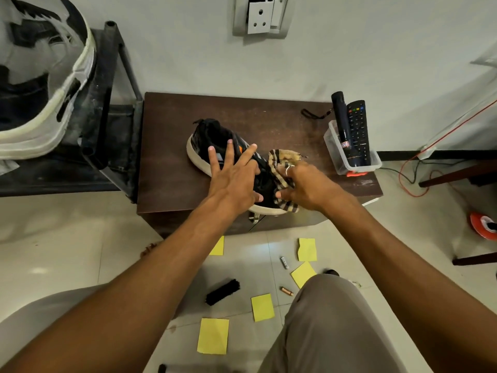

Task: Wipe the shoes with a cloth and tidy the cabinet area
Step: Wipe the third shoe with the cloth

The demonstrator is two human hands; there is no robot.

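A black shoe (215, 146) with a white sole lay slantwise on the dark brown cabinet (172, 125), with its heel toward the wall and its toe at the front edge. The left hand (234, 173) rested flat on top of the shoe, with the fingers straight and spread wide, holding nothing. The right hand (304, 184), with a ring on one finger, had its fingers curled into a striped cloth (279, 160) and gripped it just beside the front part of the shoe. The cloth seemed to touch the shoe there, but the hand hid the exact place.

At the right end of the cabinet stood a clear plastic box (349, 162), with a remote control (357, 125) and a dark tube (340, 117) upright in it. On the tiled floor below lay yellow paper notes (213, 336), a black brush (223, 292) and two small batteries (285, 262).
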